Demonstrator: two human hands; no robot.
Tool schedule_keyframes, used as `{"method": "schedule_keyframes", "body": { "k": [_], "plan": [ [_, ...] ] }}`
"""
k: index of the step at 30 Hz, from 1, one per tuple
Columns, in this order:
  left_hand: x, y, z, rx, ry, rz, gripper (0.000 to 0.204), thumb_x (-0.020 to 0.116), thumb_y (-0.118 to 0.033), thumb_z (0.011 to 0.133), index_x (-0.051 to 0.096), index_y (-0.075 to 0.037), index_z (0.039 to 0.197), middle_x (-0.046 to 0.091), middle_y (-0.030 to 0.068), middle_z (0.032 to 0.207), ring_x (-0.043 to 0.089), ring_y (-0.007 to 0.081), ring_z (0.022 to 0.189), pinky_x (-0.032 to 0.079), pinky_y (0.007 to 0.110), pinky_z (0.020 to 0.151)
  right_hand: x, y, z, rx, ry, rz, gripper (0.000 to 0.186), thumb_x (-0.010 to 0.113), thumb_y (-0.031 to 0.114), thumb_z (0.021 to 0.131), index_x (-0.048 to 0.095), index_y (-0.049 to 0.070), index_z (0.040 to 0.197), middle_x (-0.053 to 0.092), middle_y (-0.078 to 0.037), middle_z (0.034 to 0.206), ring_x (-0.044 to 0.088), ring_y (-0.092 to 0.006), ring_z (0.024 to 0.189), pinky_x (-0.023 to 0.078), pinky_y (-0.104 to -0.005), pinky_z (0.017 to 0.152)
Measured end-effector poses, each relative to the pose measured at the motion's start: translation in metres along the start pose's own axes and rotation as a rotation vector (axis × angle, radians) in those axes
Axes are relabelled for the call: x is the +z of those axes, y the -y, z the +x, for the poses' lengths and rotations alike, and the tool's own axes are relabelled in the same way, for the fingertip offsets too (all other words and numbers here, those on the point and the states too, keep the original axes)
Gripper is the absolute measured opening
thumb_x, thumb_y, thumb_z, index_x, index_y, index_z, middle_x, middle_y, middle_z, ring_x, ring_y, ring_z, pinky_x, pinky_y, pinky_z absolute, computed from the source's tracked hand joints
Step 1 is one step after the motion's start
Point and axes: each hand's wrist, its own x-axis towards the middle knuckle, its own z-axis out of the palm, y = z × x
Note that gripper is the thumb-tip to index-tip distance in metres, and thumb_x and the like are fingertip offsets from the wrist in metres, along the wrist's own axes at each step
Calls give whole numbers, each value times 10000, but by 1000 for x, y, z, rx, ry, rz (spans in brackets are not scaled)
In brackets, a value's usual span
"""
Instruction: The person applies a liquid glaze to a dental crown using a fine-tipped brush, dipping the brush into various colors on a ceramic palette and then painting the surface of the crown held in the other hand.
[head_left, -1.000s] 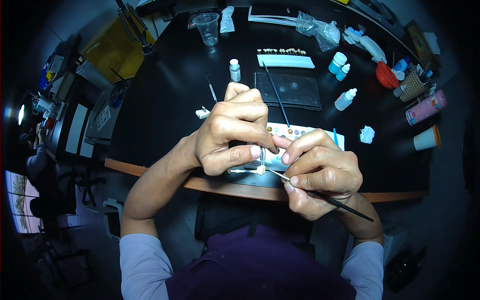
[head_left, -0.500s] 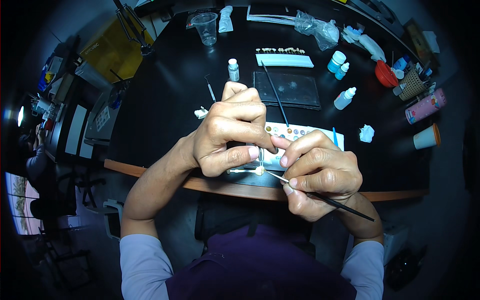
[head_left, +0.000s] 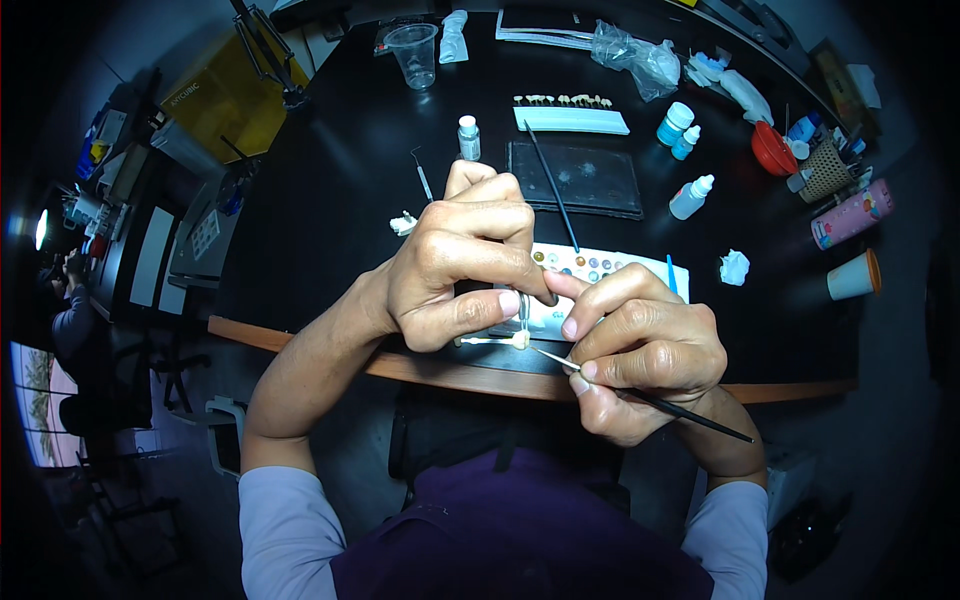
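Observation:
My left hand [head_left: 460, 265] is closed on a slim metal tool [head_left: 524, 310], probably tweezers, pointing downward. Its upper part is hidden by my fingers. At its lower end is a small cream dental crown [head_left: 521, 340], with a thin pale rod [head_left: 485, 341] extending left from it. In a pinch, my right hand [head_left: 645, 350] holds a fine brush [head_left: 692, 411] with a dark handle. The brush tip points up-left, just beside the crown; whether they touch I cannot tell. Fingers of both hands meet above the crown. Behind them lies a white palette [head_left: 652, 268] with coloured dots.
Beyond my hands lie a dark slab [head_left: 600, 190] with another brush [head_left: 550, 185] across it, and a white holder [head_left: 570, 121] with several tooth-coloured pieces. Small bottles [head_left: 690, 197] stand at right; a clear cup [head_left: 415, 60] is far left. The table's wooden edge [head_left: 450, 377] runs below.
My right hand and the brush have shifted very slightly down and right. My left hand keeps its grip in nearly the same place.

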Motion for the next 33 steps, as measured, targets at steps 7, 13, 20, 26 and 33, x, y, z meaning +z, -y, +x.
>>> {"method": "schedule_keyframes", "body": {
  "k": [7,13,20,26,33],
  "plan": [
    [0,2,-1,14,-6,-5,330,649,-373,843,825,-96,875,522,20,725,483,196,759,297,396,859,-1,1,0,13,11,-7,165,713,-96,683,682,21,797,708,-113,767,701,-259,866,612,-630,1008],
    [2,3,-1,10,0,-7,322,649,-366,853,822,-95,874,523,21,726,479,193,756,294,396,855,-1,1,-1,13,1,11,155,713,-84,713,691,27,820,707,-106,767,697,-259,882,606,-633,1018],
    [1,2,0,0,2,-9,294,658,-346,859,816,-99,862,526,20,707,466,193,739,288,401,843,-1,-1,-3,-5,4,3,208,723,-77,712,730,29,891,712,-106,781,696,-263,910,601,-640,1026],
    [1,2,0,2,-3,-3,286,668,-343,869,815,-97,860,526,20,699,467,196,732,289,406,839,0,1,0,3,-6,-2,176,764,-86,719,732,8,864,718,-96,781,736,-289,910,618,-555,1009],
    [1,3,-1,-1,9,3,295,653,-332,894,820,-88,887,537,29,696,467,199,720,295,406,829,-1,2,1,0,8,-13,193,750,-87,705,718,14,866,713,-95,782,733,-287,915,606,-565,1027]
  ]
}}
